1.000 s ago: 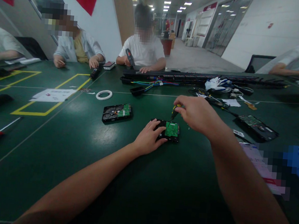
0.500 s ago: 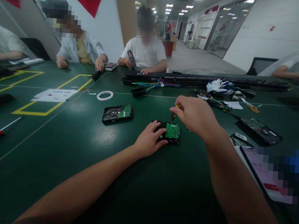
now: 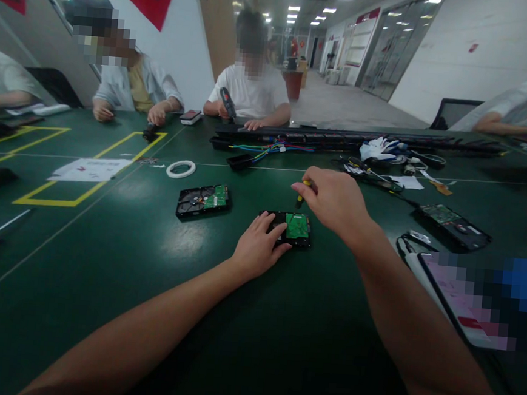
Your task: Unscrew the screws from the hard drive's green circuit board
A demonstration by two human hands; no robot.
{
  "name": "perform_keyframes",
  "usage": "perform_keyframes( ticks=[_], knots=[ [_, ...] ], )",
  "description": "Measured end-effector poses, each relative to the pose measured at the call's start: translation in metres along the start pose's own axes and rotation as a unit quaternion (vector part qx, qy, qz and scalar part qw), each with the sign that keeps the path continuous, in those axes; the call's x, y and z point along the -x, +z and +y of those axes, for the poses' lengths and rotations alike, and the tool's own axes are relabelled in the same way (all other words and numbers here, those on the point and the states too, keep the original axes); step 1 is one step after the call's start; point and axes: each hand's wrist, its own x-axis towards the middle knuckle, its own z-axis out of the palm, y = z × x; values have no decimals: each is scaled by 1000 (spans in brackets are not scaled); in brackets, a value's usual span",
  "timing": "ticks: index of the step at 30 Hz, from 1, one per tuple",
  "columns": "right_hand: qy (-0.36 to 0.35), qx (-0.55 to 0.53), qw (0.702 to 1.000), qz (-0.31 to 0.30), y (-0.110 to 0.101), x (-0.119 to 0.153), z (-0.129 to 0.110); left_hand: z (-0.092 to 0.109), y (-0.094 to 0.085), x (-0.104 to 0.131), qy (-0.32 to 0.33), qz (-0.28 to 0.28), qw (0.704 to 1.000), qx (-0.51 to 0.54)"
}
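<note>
A dark green counter (image 3: 279, 345) is spread beneath and all around the hands. Beyond them, a long black bundle (image 3: 341, 135) with coloured wires is laid across it, and a handheld power tool (image 3: 228, 102) is held by a co-worker (image 3: 253, 90) seated farther off. To the right of the right forearm, a device with a pink screen (image 3: 448, 279) is partly blurred out. The left hand (image 3: 259, 246) is spread, its fingers and thumb laid over the left part of a hard drive (image 3: 297, 227), whose green board is left uncovered. By the right hand (image 3: 336, 200), thumb and fingers closed, a small yellow-and-black tool (image 3: 300, 200) is gripped just above the drive's far edge; whether contact is made there cannot be told. A second drive (image 3: 203, 201) is placed to the left of the left hand, a third (image 3: 453, 226) to the right of the right hand. A white ring (image 3: 181, 169) is seen beyond the second drive.
</note>
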Motion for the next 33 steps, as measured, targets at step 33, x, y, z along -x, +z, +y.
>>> perform_keyframes(
  ticks=[33],
  knots=[
    [-137, -120, 977, -108, -38, 21, 6, -4, -31, 14, -41, -57, 996, 60]
  ],
)
